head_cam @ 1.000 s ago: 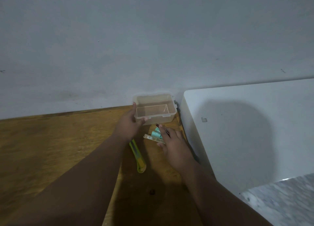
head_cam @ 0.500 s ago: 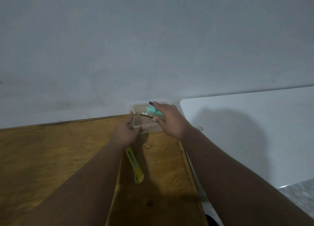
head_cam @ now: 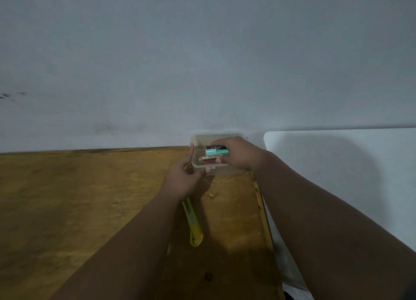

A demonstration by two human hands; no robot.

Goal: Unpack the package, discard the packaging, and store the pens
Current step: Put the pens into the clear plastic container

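A small clear plastic box (head_cam: 201,139) stands on the wooden table (head_cam: 67,198) against the wall. My right hand (head_cam: 238,152) is over the box, fingers closed on a bunch of short pens (head_cam: 215,152), teal, dark and red, held inside the box's opening. My left hand (head_cam: 183,178) grips the box's near left corner, thumb on the front rim and a finger up the left wall.
A yellow-green utility knife (head_cam: 193,224) lies on the table below my left wrist. A small crumb (head_cam: 211,195) sits in front of the box. A white surface (head_cam: 337,175) adjoins the table's right edge. The grey wall (head_cam: 202,63) rises behind.
My right hand lifted the pens off the table, carried them to the box, and now holds them lower inside it. My left hand stayed on the box.
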